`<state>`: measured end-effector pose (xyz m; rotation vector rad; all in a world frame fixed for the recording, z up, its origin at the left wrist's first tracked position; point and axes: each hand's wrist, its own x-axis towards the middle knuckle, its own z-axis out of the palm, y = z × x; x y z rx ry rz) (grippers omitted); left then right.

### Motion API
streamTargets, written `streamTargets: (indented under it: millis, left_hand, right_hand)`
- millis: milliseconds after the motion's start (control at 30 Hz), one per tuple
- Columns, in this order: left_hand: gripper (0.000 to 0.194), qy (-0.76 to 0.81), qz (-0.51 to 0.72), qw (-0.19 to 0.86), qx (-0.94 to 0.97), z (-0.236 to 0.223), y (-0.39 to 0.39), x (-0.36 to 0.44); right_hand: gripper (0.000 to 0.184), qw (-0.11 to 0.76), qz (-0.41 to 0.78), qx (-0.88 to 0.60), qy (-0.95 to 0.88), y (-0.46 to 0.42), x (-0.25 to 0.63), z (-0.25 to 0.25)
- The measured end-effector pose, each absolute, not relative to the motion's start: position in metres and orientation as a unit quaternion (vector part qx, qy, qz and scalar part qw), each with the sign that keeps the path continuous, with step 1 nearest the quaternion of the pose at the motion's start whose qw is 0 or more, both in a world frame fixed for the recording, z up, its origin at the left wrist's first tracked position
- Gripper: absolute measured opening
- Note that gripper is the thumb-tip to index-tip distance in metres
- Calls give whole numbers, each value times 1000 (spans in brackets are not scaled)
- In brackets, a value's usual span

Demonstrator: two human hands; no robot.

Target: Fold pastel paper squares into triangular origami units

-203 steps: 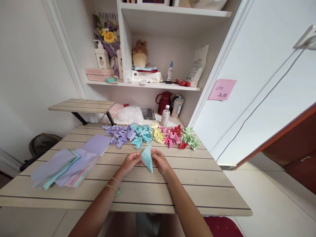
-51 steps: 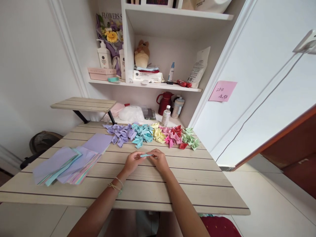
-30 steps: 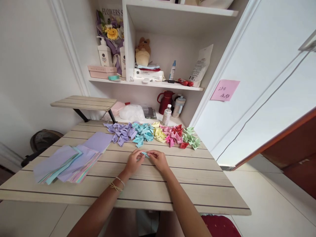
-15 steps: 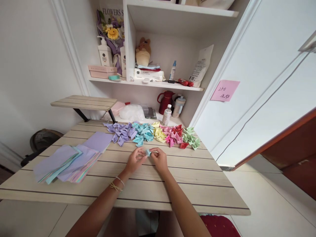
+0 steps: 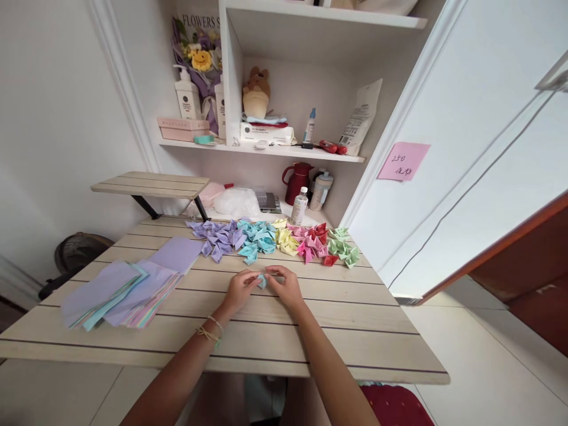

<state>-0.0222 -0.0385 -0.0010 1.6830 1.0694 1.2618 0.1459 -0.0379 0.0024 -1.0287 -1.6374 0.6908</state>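
A small folded piece of light-blue paper (image 5: 262,281) is pinched between my two hands above the middle of the table. My left hand (image 5: 240,290) grips its left side with fingers closed. On its other side, my right hand (image 5: 286,284) has thumb and fingertips closed on the paper. Just beyond my hands lie folded paper pieces grouped by colour: purple pieces (image 5: 218,239), blue pieces (image 5: 258,238), yellow pieces (image 5: 286,239), pink and red pieces (image 5: 312,242) and green pieces (image 5: 344,248).
Stacks of coloured paper sheets (image 5: 128,290) lie on the left of the slatted table (image 5: 355,331). Behind them stands a small raised shelf (image 5: 151,183). A clear bottle (image 5: 299,207) and a red jug (image 5: 298,183) stand at the back, below the wall shelves.
The blue paper has turned and shifted slightly left and down between my hands. My left fingers have closed in around it, and my right fingers have shifted on it.
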Motion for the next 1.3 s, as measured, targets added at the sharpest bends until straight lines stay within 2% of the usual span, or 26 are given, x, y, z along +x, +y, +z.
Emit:
streamTargets:
  millis: [133,267,633,800,933,1200,1300]
  left_hand:
    - [18,426,487,287,706,4,-42,-24]
    - [18,430,482,268,715,8,-43,-25]
    - [20,422,486,318,696,13,-44,-23]
    - [23,428,521,400,621,7,-40,-19]
    - [29,426,538,428,589,3,-39,-15]
    - [27,396,553,412,606,0,-39,-11]
    - [27,402,560,410,597,-3,-38,-11]
  right_hand:
    - [11,483,213,-429,-733,-38,148,2]
    - [8,458,190,-428,-756,-39,148,4]
    - [14,413,230,-432,-768,-46,147,13]
    - [15,431,259,-432,-749,-45,142,10]
    - [12,462,294,-421,-723,-42,138,4]
    - [7,443,349,-448,-694,-44,127,0]
    - [13,467,375,-434,-672,-46,123,2]
